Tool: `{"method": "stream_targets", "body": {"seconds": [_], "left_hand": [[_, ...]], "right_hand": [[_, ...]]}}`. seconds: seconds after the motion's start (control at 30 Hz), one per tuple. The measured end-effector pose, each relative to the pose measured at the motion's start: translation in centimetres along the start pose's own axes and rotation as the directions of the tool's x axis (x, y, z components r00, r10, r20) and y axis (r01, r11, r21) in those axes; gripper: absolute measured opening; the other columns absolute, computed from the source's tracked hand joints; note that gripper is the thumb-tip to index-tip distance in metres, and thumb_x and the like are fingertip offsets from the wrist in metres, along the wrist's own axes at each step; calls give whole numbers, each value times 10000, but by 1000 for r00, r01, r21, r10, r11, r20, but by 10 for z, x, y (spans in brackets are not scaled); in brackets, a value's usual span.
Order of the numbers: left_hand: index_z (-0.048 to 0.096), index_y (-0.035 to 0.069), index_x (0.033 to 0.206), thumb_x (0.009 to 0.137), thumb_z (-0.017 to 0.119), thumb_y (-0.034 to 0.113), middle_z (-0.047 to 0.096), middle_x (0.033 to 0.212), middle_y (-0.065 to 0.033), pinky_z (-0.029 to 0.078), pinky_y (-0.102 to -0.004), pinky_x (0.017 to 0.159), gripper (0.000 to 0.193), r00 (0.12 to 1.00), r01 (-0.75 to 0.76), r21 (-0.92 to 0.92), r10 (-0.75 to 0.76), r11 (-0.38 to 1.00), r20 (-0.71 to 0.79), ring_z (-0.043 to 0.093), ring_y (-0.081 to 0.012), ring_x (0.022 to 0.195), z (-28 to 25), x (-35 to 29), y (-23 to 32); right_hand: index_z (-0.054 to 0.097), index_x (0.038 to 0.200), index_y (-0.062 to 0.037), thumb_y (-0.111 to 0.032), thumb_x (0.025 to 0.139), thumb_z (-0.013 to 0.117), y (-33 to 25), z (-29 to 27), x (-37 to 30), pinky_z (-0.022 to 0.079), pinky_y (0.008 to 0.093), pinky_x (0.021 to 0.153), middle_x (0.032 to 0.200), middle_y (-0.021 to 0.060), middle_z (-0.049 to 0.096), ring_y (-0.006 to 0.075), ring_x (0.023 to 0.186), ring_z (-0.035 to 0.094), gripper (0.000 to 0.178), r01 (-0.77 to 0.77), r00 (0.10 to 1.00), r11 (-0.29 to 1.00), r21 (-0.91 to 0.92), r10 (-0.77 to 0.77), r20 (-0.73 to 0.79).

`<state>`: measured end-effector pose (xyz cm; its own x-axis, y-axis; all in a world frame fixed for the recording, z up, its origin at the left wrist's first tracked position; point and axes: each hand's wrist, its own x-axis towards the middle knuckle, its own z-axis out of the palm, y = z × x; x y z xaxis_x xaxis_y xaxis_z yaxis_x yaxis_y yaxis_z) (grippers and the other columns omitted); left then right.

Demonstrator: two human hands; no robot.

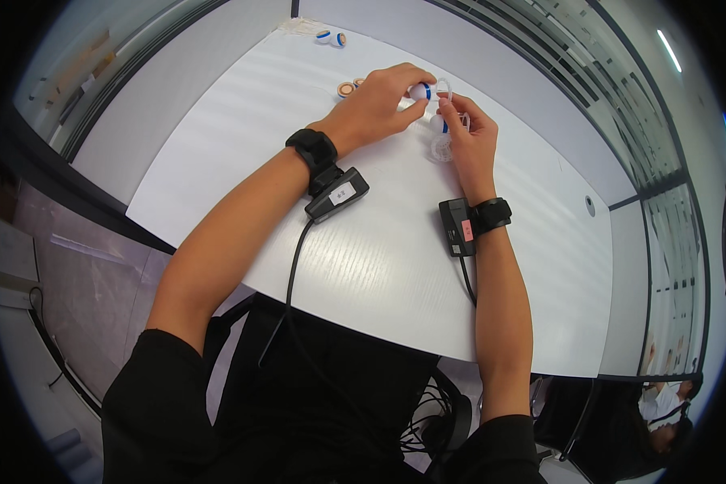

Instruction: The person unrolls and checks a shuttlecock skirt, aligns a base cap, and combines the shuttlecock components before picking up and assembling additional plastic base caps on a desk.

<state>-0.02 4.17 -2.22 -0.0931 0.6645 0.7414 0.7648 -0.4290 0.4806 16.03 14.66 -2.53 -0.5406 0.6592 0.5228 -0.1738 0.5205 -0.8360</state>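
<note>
Over the far part of the white table, my left hand [379, 101] is closed, thumb and fingers around a small white rounded piece with a blue band [420, 92]. Close beside it, my right hand [472, 133] pinches a clear plastic piece with a ring-like loop [444, 87]. Below the right fingertips is another white piece with a blue band [438, 123], partly hidden by the hand. A clear, ridged round plastic part [441, 148] sits just under that. Whether these right-hand parts are joined cannot be told.
Two white-and-blue pieces with tan ends [331, 38] lie at the table's far edge. Tan-topped round pieces [346, 89] lie beside my left hand. Low partitions [492, 56] border the white table [363, 266]. Cables [292, 274] run from my wrist devices. People sit at far right.
</note>
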Motion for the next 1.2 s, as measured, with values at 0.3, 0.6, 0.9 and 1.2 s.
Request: {"method": "stream_targets", "body": {"seconds": [0.3, 0.6, 0.9, 1.2], "left_hand": [[637, 48, 1258, 849, 691, 96, 680, 1091, -123, 545, -369, 871, 415, 998, 42, 134, -34, 990, -57, 661, -252, 942, -3, -4, -4], [692, 82, 1129, 849, 707, 100, 636, 1026, -96, 547, -365, 849, 281, 997, 75, 159, -72, 984, -21, 664, -249, 960, -7, -6, 0], [688, 56, 1042, 883, 752, 188, 667, 1057, -104, 543, -371, 854, 217, 994, 103, 192, -105, 976, -1, 683, -264, 943, -7, -6, -2], [560, 3, 1253, 916, 712, 172, 681, 1216, -222, 535, -423, 942, 406, 993, 88, 137, -76, 987, -94, 677, -380, 1112, -5, -1, 4]], "right_hand": [[691, 1093, -5, -218, 923, 773, -5, 0, 0, 430, 207, 649, 903, 9, 665, 57, 733, 551, 284, -79, 993, 997, 4, 80, -82], [649, 1019, -2, -224, 859, 843, 2, -4, 0, 476, 221, 700, 946, 35, 655, 85, 818, 619, 336, -117, 989, 992, 50, 121, -85], [648, 997, -5, -152, 856, 817, 8, -7, 0, 479, 234, 706, 904, 27, 666, 89, 836, 625, 264, -151, 986, 986, 67, 155, -54], [651, 972, -28, -143, 853, 810, 12, -7, 2, 459, 221, 682, 868, 8, 655, 61, 740, 558, 230, -81, 996, 997, -14, 80, -41]]}}
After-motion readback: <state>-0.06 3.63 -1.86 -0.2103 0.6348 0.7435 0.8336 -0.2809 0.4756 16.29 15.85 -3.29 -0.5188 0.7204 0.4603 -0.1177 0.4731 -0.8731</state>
